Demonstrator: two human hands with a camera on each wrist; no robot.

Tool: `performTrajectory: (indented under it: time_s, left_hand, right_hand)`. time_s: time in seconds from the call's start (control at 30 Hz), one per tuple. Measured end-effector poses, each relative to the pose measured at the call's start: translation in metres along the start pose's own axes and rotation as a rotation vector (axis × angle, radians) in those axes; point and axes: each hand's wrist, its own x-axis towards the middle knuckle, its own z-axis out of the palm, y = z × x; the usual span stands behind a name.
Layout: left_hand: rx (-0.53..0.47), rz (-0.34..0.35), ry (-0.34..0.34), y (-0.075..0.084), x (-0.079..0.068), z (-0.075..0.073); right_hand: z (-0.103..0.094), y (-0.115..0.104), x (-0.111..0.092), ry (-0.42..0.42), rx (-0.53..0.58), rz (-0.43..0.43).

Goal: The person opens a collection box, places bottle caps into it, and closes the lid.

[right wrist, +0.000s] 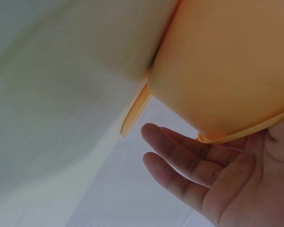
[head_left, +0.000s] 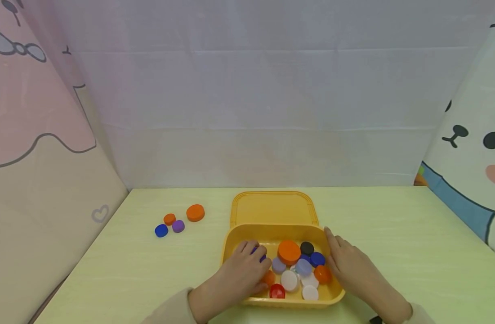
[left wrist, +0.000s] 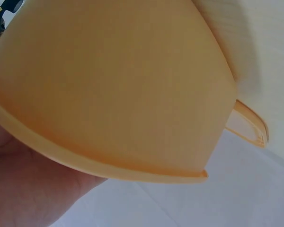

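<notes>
A yellow plastic box (head_left: 283,304) holds several bottle caps. Inside its left part is my left hand (head_left: 243,269), fingers bent over a dark blue cap (head_left: 263,258). An orange cap (head_left: 269,278) shows between the index finger and thumb; whether either cap is gripped is unclear. My right hand (head_left: 350,265) lies along the box's right rim with straight fingers, holding nothing. In the right wrist view those extended fingers (right wrist: 180,156) show beside the rim. The left wrist view mostly shows the box's outer wall (left wrist: 123,90), which hides the left fingertips.
Behind the box lies a yellow lid (head_left: 274,208). On the table to the left sit a large orange cap (head_left: 195,213), a small orange cap (head_left: 169,219), a purple cap (head_left: 178,226) and a blue cap (head_left: 161,231). Patterned cloth (head_left: 41,135) hangs around the table.
</notes>
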Motion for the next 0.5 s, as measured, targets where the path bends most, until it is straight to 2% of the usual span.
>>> performTrajectory:
  time_s: [0.3, 0.5]
  left_hand:
    - [0.012, 0.005, 0.055, -0.0007, -0.0017, 0.0009]
    - [-0.028, -0.006, 0.083, -0.0030, -0.0040, -0.0002]
  right_hand:
    - [0.0006, 0.0000, -0.0001, 0.006, -0.001, 0.002]
    - [0.0004, -0.0005, 0.0001, -0.007, 0.000, 0.009]
